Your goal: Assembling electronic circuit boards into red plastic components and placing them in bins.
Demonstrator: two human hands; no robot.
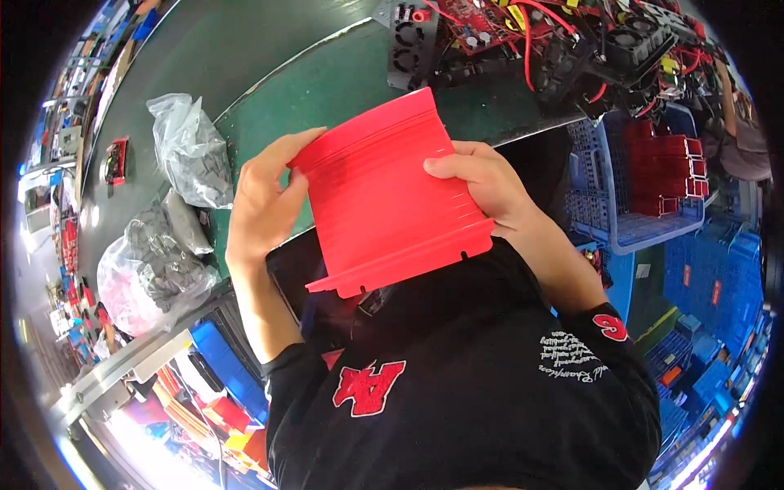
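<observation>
A red ribbed housing panel (384, 192) is held up in front of my chest, tilted, with a flanged lower edge that has small dark notches. My left hand (268, 192) grips its left edge near the upper corner, thumb on the ribbed face and fingers behind. At the opposite edge my right hand (486, 180) pinches the panel, its thumb lying on the face. The fingers behind the panel are mostly hidden.
Green worktable (327, 90) ahead. Clear bags of grey parts (192, 155) lie left, near a small red-and-black part (116, 161). Circuit boards with fans and red wires (563, 49) crowd the far right. A blue crate (612, 220) holds red housings (663, 167).
</observation>
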